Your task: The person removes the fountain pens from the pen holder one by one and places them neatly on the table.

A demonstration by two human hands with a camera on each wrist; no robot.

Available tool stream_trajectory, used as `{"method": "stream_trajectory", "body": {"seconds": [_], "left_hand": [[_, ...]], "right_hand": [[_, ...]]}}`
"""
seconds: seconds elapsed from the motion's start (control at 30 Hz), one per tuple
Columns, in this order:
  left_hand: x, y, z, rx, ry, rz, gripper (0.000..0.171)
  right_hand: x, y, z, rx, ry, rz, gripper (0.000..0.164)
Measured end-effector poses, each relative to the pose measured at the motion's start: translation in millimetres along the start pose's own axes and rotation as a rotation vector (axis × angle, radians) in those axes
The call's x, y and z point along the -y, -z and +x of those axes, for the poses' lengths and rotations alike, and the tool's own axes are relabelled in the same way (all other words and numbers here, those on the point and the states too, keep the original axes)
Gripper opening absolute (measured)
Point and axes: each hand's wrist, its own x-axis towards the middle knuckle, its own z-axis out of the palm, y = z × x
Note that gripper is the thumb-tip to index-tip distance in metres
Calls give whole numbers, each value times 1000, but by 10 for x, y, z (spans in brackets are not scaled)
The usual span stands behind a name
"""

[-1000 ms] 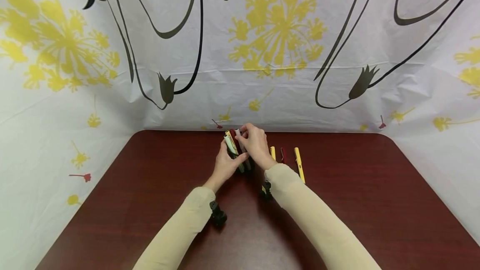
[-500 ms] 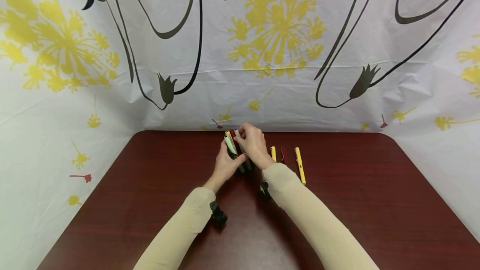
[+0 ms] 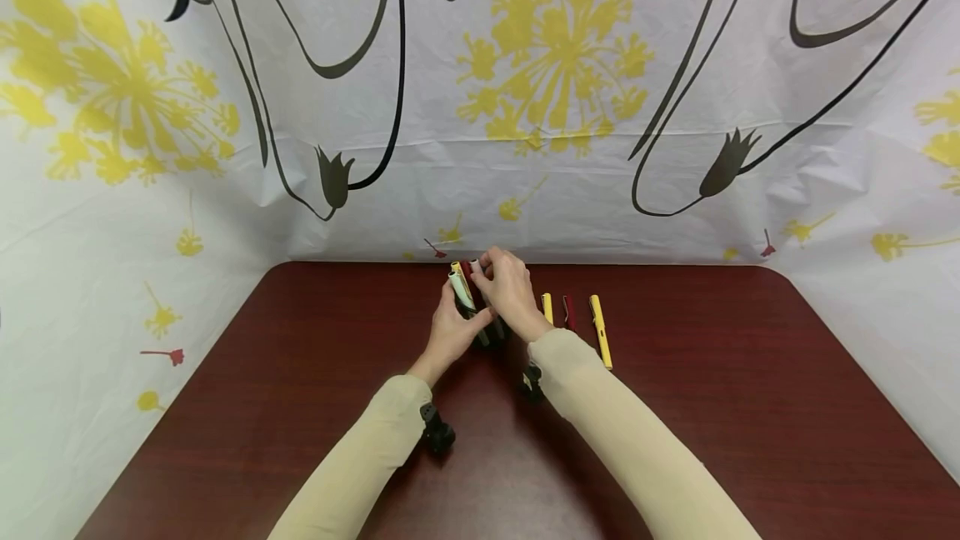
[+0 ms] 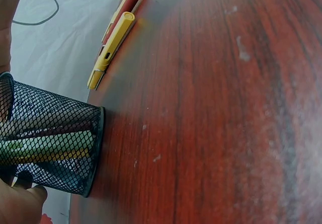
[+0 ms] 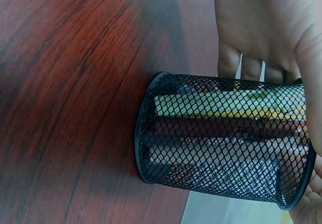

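A black mesh pen cup stands upright near the table's far edge. My left hand grips it from the left, thumb across the near side by the rim. With my right hand, I pinch the top of a white pen at the cup's right side. A mint-green pen, a yellow pen and a dark red pen stand in the cup, tops above the rim. Through the mesh in the right wrist view, a pale pen reaches near the base.
On the dark red-brown table, right of the cup, lie a yellow pen, a dark red pen and another yellow pen. My right sleeve partly covers them. A white patterned cloth hangs behind the table.
Both hands keep nearly the same place at the cup. The right hand has shifted only very slightly, and the white pen remains pinched.
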Motion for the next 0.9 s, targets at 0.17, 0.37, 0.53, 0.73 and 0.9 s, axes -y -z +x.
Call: {"method": "stream_trajectory", "body": {"seconds": [0.17,0.37,0.53,0.73,0.9], "left_hand": [[7,-20,-1,-11,-21,1,91],[15,-21,-6,-4,-8,-16,93],[26,-26,-13,-12,-6,-22,94],[33,-36,-6,-32,-9,-25,93],[24,-32,0,-27,-18,-18,93]], "right_hand": [[-12,52,-29,-6,-18,54,11],[-43,124,-45,-24,-44,155,12],[-73,203,-56,-41,-109,289,16],[-74,348,-39,-143,-179,531,16],[-78,486,-25,-226,-184,731,16]]}}
